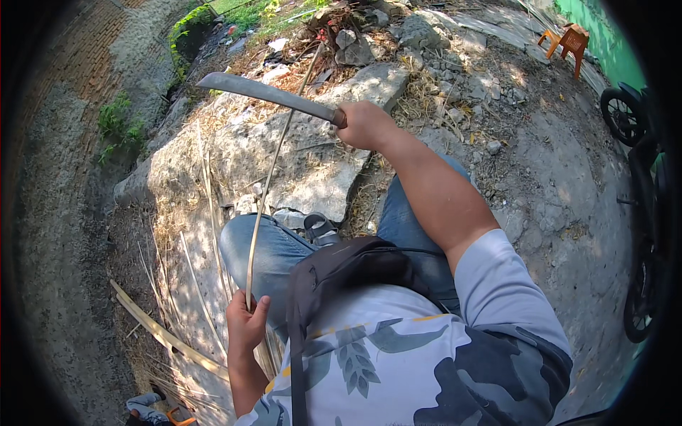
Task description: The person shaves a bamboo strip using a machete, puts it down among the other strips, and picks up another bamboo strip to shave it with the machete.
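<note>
Slanting across the stone slab (334, 153), your thin pale strip (268, 182) runs from the slab's near side to beyond its far edge. Above the slab, the machete (266, 92) crosses the strip toward its upper end; whether steel touches it, 1 view cannot tell. Your left hand (247, 323), on the slab's near side, grasps the strip's lower end. Your right hand (366, 126), above the slab's right part, is clenched round the machete's handle.

To work well, brace the strip firmly, make short, controlled strokes with the edge turned away from you, and leave your left hand well below the blade. Your left knee (238, 238) and sandalled foot (321, 228), at the slab's near side, are close to the strip, so a slip toward you seems the main hazard.

Left of the slab lie loose strips (210, 199); nearer, a curved stalk (167, 337). Far right of the slab are an orange chair (572, 44) and a motorcycle (641, 174).
</note>
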The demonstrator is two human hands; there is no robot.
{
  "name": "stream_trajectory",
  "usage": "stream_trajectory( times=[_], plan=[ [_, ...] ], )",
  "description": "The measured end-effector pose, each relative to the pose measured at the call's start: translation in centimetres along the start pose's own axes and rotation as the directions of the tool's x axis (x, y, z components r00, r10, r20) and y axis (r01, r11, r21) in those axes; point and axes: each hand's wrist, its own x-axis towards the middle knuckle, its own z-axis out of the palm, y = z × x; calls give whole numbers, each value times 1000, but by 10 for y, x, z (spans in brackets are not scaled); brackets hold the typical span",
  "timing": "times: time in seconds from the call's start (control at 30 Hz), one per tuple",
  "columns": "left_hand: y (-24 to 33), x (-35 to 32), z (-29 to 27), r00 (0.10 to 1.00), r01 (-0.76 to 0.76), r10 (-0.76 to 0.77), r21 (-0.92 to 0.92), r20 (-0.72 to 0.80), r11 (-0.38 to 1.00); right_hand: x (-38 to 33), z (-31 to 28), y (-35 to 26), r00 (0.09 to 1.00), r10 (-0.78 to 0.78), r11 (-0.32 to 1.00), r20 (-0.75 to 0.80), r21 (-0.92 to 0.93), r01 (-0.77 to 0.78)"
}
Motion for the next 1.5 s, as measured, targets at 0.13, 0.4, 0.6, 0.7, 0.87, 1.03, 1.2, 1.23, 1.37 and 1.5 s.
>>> stream_trajectory(
  times=[0.13,0.4,0.6,0.7,0.87,1.03,1.2,1.23,1.37,1.5],
  plan=[
    [-8,3,5,1000,-26,26,-3,-14,1000,-6,6,-8,996,-33,999,-88,39,37],
    [-16,16,16,999,-27,29,-115,20,993,-27,28,-54,869,-471,859,152,-148,491],
    [-26,-5,-3,989,40,0,-261,150,964,-12,2,-32,953,-214,947,215,-195,257],
    [-30,-5,-2,985,66,-15,-291,175,954,-6,3,-11,996,-80,997,-33,6,80],
    [-25,8,12,992,49,-26,-189,124,981,-16,15,-23,985,-171,985,-15,22,171],
    [5,20,20,985,126,-89,-265,147,956,-26,33,-49,878,-442,878,183,-115,465],
    [-14,11,18,984,94,-50,-264,170,960,-21,28,-47,821,-476,821,316,-177,543],
    [-14,7,15,980,99,-40,-305,194,947,-18,25,-39,863,-436,860,253,-166,483],
    [-30,0,4,959,199,-94,-397,268,896,-9,6,-20,973,-181,975,143,-100,196],
    [-20,4,9,968,175,-81,-411,236,895,-7,10,-11,994,-105,994,10,-10,105]
  ],
)
